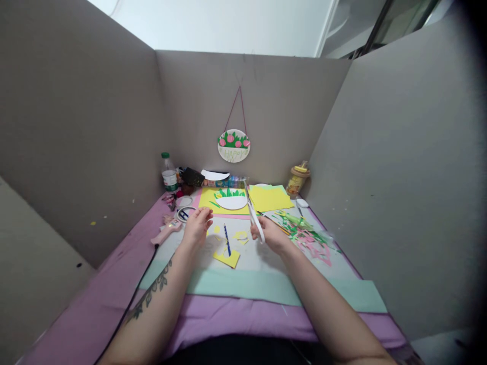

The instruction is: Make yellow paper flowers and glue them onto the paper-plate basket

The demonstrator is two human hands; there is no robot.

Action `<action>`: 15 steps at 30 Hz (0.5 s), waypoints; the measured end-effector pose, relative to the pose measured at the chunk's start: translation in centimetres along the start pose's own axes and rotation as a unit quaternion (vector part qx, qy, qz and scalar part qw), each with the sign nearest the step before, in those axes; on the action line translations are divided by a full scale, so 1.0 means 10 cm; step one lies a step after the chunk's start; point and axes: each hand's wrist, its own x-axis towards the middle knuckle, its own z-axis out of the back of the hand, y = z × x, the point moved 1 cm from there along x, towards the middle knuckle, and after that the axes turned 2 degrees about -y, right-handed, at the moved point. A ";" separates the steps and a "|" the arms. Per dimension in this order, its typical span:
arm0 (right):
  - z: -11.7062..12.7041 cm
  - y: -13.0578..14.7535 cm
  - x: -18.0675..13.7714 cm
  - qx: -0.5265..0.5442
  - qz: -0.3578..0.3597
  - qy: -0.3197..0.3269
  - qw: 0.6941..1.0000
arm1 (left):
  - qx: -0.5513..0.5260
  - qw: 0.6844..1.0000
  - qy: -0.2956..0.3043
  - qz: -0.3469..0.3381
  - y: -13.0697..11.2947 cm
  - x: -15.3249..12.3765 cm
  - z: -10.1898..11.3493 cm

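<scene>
Nearest edge: a purple cloth (228, 319) covers the tabletop (57, 339). A mint paper strip (266, 289) lies across it, and a grey mat (266, 261) lies beyond the strip. Both forearms reach in over the strip. A black cable (139, 289) runs along the left side.

Left hand (198, 224): over the mat, left of centre, fingers curled inward. Cannot tell whether anything is pinched between them.

Right hand (273, 234): closed around the white handle of the scissors (254, 213). The scissors are held above the middle of the mat, with the blades pointing away and slightly left, toward the yellow sheets.

Between the hands, on the mat: a cut yellow paper piece (228, 258), a blue pen (227, 239) lying just above it, and small yellow scraps (241, 236).

Left of the left hand: a pink glue gun (166, 232), with a tape roll (185, 214) just behind it.

Right of the right hand: a loose pile of green and pink paper trimmings (306, 235).

Farther back: yellow sheets (270, 197), and a white half-round with green paper grass (230, 201) on the left one.

Back row: a green-capped bottle (169, 173) at left, a yellow-lidded jar (297, 180) at right.

Rear partition: a decorated paper plate (234, 146) hangs on a red string.
</scene>
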 end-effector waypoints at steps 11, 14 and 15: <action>-0.56 -0.11 -0.18 -0.187 0.023 0.056 0.980 | 0.069 0.994 0.009 -0.085 0.01 -0.07 -0.04; -0.59 -0.13 -0.17 -0.191 0.027 0.068 0.979 | 0.078 0.993 0.002 -0.088 0.01 -0.08 -0.04; -0.60 -0.14 -0.17 -0.185 0.024 0.072 0.980 | 0.078 0.993 0.000 -0.089 0.01 -0.08 -0.04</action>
